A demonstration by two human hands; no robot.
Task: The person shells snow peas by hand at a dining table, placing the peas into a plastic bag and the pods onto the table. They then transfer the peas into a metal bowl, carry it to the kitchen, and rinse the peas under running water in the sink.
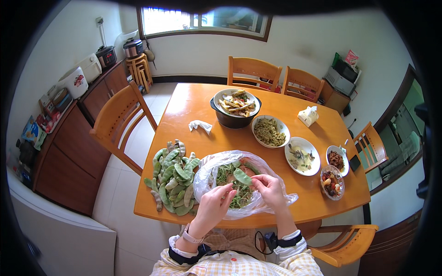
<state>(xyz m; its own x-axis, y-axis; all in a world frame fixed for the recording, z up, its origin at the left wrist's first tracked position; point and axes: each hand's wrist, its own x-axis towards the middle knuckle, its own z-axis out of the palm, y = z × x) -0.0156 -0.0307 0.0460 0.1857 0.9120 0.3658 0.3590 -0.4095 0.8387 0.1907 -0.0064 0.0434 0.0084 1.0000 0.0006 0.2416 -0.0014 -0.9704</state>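
A flat green bean pod [242, 176] is pinched by one end between the thumb and fingers of my right hand [270, 191]. My left hand [213, 203] hovers close by, fingers bent towards the pod; whether something small sits between its fingertips is unclear. Both hands are above an open clear plastic bag [210, 162], spread on the table, with thin green trimmings [241, 199] and some pods inside. Left of the bag lies a heap of broad bean pods [176, 179], mostly green, some browned.
The wooden table [165, 129] also bears a crumpled tissue [200, 126], a black pot [234, 120] topped by a dish of food, a bowl of greenish food [270, 131], further dishes at right [303, 157], a tissue box [308, 116] and a phone [354, 163]. Wooden chairs [117, 114] surround it.
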